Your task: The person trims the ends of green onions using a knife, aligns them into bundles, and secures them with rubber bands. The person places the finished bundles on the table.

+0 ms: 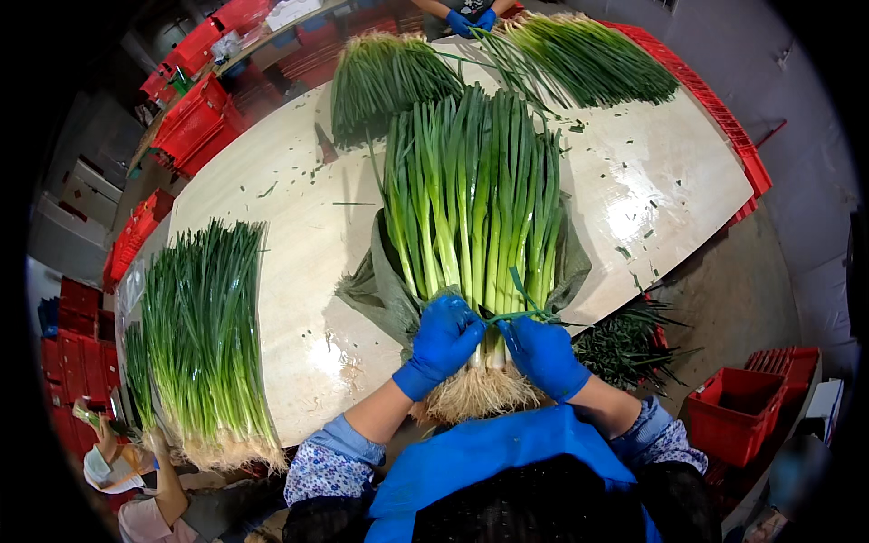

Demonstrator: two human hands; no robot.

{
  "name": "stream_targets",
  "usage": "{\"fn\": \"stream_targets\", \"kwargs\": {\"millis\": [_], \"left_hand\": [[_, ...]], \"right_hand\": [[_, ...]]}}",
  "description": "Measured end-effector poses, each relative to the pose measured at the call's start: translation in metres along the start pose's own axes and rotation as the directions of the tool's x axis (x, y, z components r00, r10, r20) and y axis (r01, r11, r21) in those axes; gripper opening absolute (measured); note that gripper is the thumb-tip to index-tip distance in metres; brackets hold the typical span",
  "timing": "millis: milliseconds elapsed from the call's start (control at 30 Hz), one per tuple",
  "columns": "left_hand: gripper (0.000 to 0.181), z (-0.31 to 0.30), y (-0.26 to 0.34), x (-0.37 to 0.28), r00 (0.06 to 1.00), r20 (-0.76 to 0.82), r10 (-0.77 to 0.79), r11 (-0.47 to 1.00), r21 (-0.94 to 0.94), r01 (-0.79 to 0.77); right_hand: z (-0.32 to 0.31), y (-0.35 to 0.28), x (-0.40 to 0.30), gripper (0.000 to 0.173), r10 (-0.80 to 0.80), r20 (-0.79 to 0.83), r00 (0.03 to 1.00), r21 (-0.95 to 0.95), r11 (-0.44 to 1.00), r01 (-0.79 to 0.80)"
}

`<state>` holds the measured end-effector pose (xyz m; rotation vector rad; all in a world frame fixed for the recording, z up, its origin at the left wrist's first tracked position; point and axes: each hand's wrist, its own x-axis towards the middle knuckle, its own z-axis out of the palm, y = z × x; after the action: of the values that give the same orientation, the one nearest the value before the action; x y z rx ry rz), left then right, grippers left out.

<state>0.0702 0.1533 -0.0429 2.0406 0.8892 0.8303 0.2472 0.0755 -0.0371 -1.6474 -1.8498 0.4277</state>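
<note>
A large bunch of leek-like green onions (475,210) lies before me, leaves pointing away and pale roots (482,394) towards my apron. Around its lower stalks runs a green tie (519,315), with one loose end sticking up. My left hand (445,339), in a blue glove, has its fingers closed at the tie on the bunch's left side. Opposite it, my right hand (546,356), gloved too, pinches the tie close to the knot area. Fingertips partly hide the knot. Under the bunch spreads a dark green woven cloth (390,285).
More green onions lie at the left (210,339), far middle (394,85) and far right (590,58) of the pale table (305,271). Blue-gloved co-worker hands (472,22) are across it; another person's arm (166,475) is at lower left. Red crates (736,410) and leaf trimmings (624,343) stand right.
</note>
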Motion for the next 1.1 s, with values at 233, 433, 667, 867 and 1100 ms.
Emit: {"fn": "stream_targets", "kwargs": {"millis": [233,433,667,867,1100], "left_hand": [[0.012,0.005,0.001,-0.006,0.996,-0.092,-0.003,1.0,0.004,0.004],[0.008,0.009,0.007,-0.005,0.996,-0.088,-0.005,0.996,0.083,0.012],[0.012,0.013,0.009,-0.006,0.993,-0.117,0.0,0.987,0.159,0.019],[0.011,0.014,0.016,-0.004,0.987,-0.162,-0.001,0.987,0.159,0.027],[0.01,0.014,0.013,-0.006,0.991,-0.132,-0.015,0.968,0.246,0.047]], "right_hand": [[-0.011,0.037,0.062,0.018,0.016,-0.333,0.943,-0.239,0.966,-0.101],[0.026,0.072,0.034,0.008,0.182,-0.458,0.87,0.251,0.965,-0.069],[0.01,0.073,0.032,0.013,0.202,-0.403,0.893,0.32,0.945,-0.07],[-0.003,0.126,0.021,0.009,0.616,0.048,0.786,0.959,0.191,-0.208],[-0.08,0.213,-0.011,0.011,0.823,-0.141,0.55,0.938,0.289,-0.191]]}}
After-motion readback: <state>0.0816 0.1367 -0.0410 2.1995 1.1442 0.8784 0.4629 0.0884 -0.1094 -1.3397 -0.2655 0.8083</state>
